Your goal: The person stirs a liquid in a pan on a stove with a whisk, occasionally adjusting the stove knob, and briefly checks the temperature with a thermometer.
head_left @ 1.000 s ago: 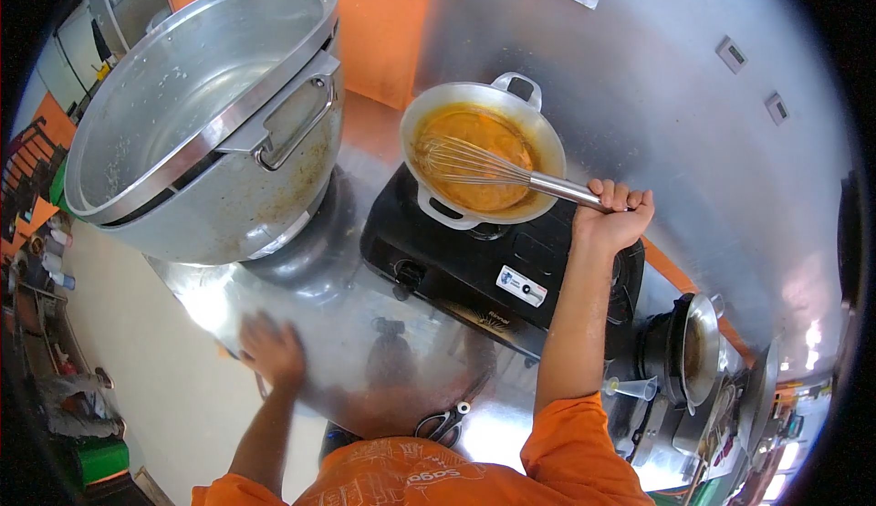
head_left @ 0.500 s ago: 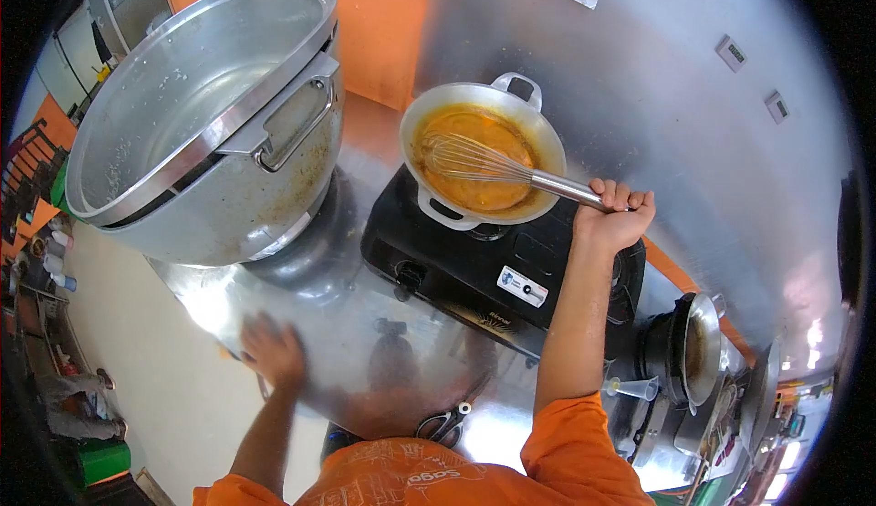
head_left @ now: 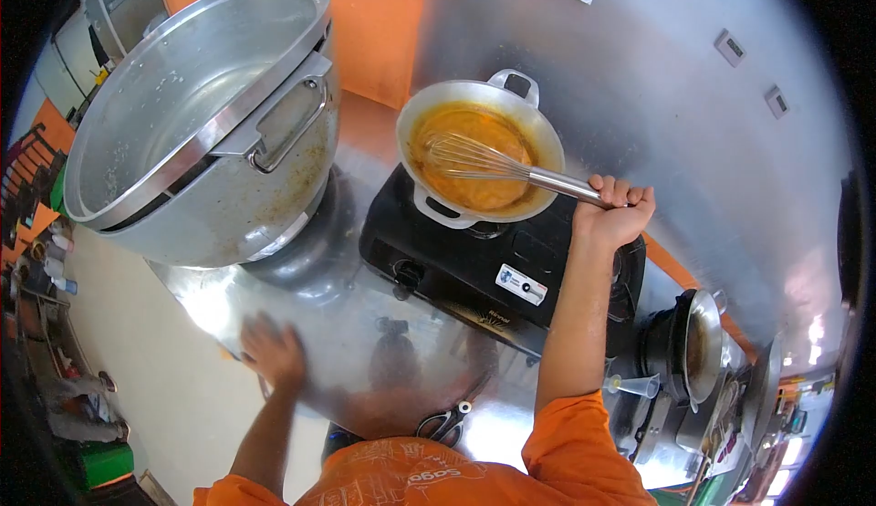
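My right hand is wrapped round the steel handle of a balloon whisk. The whisk's wire loops dip into an orange-brown sauce in a two-handled metal wok. Under the wok is a black gas stove with a knob at its front. My left hand, slightly blurred, rests by the edge of the shiny metal counter, fingers apart and nothing in them.
A large aluminium pot stands left of the stove. Scissors lie at the counter's near edge. To the right are a small clear funnel-shaped cup and another pan. A person's legs show at far left.
The view has shifted very slightly. The sauce's surface pattern differs around the whisk, while both hands stay almost in place.
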`<state>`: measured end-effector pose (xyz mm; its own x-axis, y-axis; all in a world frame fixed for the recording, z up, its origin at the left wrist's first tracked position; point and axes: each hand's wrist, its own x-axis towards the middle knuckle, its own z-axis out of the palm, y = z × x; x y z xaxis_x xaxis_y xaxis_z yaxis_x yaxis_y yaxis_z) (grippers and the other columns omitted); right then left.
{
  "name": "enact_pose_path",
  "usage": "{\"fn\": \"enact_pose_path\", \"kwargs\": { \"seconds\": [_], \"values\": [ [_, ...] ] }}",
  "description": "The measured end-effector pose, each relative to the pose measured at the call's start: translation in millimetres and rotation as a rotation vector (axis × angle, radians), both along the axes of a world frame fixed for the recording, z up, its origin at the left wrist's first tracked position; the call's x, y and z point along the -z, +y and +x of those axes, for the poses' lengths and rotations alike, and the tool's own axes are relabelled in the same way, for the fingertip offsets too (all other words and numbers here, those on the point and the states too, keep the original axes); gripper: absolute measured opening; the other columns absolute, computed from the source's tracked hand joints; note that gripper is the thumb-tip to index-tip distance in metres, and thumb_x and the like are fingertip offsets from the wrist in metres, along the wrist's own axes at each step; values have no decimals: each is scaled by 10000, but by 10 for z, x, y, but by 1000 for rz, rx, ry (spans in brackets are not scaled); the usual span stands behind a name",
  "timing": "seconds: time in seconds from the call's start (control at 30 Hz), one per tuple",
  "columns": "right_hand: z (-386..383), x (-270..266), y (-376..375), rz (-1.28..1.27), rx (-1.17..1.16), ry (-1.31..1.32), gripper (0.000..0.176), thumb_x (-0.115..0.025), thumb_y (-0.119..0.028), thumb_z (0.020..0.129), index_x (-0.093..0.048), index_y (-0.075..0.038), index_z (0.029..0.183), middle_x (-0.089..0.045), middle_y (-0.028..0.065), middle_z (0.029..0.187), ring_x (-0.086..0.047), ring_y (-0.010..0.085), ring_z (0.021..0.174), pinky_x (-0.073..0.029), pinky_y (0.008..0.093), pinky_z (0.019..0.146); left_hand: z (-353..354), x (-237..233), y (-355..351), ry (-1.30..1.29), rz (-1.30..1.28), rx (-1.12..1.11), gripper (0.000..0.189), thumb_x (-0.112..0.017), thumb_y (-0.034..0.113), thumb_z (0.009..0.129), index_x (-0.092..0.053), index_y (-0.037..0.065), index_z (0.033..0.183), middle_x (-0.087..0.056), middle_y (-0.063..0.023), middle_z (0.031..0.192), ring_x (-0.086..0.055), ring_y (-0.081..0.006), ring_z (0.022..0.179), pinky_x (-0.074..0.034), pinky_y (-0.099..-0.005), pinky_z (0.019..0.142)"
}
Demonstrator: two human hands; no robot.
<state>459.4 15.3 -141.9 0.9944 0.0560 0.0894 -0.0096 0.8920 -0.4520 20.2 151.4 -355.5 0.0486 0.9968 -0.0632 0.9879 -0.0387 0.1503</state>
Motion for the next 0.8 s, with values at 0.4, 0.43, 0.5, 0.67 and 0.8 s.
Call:
{"fn": "enact_pose_path", "kwargs": {
  "seconds": [0.4, 0.43, 0.5, 0.67, 0.8],
  "values": [
    [-159, -73, -212, 56, 62, -105, 308, -374, -329, 996, -337, -172, 733, -274, -7, 556, -302, 157, 526, -350, 364, 608, 54, 43, -30, 97, 53, 20, 622, -430, 450, 983, -337, 114, 1498, -303, -170, 1548, -243, -354, 1431, -179, -596, 1123],
    [-177, -63, -241, 73, 66, -115, 306, -369, -329, 998, -338, -169, 739, -276, -4, 562, -308, 162, 535, -352, 366, 619, -6, 127, -3, 107, 54, 34, 623, -426, 456, 985, -338, 114, 1498, -307, -168, 1548, -256, -355, 1425, -184, -590, 1121],
    [-195, -26, -291, 111, 68, -106, 304, -364, -331, 1001, -340, -165, 748, -282, 2, 574, -321, 172, 552, -356, 370, 640, -77, 286, 29, 115, 104, 54, 629, -413, 491, 988, -372, 85, 1467, -359, -170, 1514, -299, -355, 1401, -207, -567, 1106],
    [-290, 32, -287, 137, 92, -39, 315, -374, -354, 1004, -345, -160, 758, -289, 9, 587, -343, 185, 565, -376, 386, 668, -78, 334, 22, 77, 176, 53, 636, -406, 500, 988, -402, 12, 1394, -378, -197, 1467, -318, -366, 1373, -239, -559, 1080],
    [-367, 56, -170, 126, 63, -23, 341, -356, -313, 1017, -364, -150, 717, -286, -7, 572, -342, 165, 567, -398, 377, 672, -71, 354, 34, 79, 183, 50, 659, -408, 496, 988, -358, -5, 1413, -358, -203, 1478, -323, -369, 1366, -254, -550, 1077]
  ]
}}
